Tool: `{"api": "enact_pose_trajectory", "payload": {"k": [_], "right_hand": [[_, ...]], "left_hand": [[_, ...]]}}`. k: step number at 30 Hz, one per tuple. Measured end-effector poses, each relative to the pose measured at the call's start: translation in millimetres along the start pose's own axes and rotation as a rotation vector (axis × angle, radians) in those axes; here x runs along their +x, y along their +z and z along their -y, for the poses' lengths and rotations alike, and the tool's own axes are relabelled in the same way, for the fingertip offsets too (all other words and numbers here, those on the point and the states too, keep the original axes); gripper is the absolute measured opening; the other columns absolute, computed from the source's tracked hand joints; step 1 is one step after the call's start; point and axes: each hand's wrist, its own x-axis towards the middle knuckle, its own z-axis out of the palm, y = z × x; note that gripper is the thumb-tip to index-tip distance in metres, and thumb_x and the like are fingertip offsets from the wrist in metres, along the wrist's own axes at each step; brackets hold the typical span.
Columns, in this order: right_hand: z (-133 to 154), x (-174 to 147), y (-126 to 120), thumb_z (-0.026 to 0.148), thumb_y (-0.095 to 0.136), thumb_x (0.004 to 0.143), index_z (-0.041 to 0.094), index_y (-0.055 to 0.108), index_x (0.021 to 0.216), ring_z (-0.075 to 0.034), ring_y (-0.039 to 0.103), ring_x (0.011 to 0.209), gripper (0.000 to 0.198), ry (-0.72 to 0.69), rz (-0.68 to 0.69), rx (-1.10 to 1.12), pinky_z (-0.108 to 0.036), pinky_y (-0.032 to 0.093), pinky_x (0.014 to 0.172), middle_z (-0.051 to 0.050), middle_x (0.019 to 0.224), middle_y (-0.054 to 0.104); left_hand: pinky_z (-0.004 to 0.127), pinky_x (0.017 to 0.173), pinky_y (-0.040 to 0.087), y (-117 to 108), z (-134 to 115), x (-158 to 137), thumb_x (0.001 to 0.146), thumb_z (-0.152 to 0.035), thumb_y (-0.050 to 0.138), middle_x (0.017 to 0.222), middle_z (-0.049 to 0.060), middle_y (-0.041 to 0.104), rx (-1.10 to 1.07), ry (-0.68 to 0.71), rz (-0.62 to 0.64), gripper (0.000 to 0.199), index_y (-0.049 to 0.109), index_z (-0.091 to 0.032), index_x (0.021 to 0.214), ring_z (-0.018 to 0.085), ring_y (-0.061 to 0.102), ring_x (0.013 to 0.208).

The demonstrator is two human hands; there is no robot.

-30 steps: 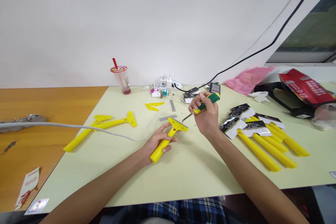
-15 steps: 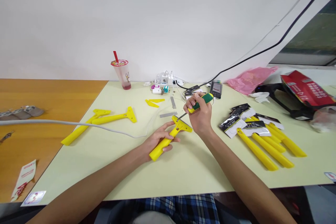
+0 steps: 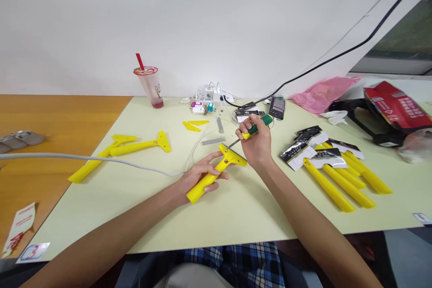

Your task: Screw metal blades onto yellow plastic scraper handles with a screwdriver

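My left hand [image 3: 201, 175] is closed round the handle of a yellow scraper [image 3: 206, 182], its wide head pointing up and right. In my right hand [image 3: 258, 144] is a screwdriver [image 3: 262, 125] with a green and yellow handle. The screwdriver's metal shaft slants down left, and its tip meets the upper left part of the scraper head. Just beyond the scraper lie two flat metal blades, one lengthwise [image 3: 220, 125] and one crosswise [image 3: 213, 141]. Two thin yellow plates [image 3: 195, 125] rest left of them.
Two yellow scrapers [image 3: 137, 146] lie at left, crossed by a grey cable [image 3: 135, 165]. Several packaged scrapers [image 3: 332, 186] are piled at right. Along the wall stand a drink cup [image 3: 150, 87], a power strip [image 3: 209, 93], a phone-like device [image 3: 277, 107] and a pink bag [image 3: 324, 94].
The camera view has shifted slightly. Both hands keep their holds, and the screwdriver tip stays at the scraper head.
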Motion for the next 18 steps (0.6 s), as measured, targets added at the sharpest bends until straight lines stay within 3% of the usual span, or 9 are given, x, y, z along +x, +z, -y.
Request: {"api": "enact_pose_trajectory", "payload": {"k": [18], "right_hand": [[-4.4,-1.0,-6.2,0.034,0.094,0.076,0.024,0.047,0.081,-0.008,0.043,0.059,0.049,-0.024,0.029,-0.083,-0.020,0.043,0.049,0.007,0.072,0.037]], "left_hand": [[0.015,0.037,0.039,-1.0,2.1,0.3,0.079,-0.001,0.068,0.148,0.021,0.068,-0.008,-0.012,0.010,0.093,0.043,-0.020,0.166,0.018,0.080,0.089]]}}
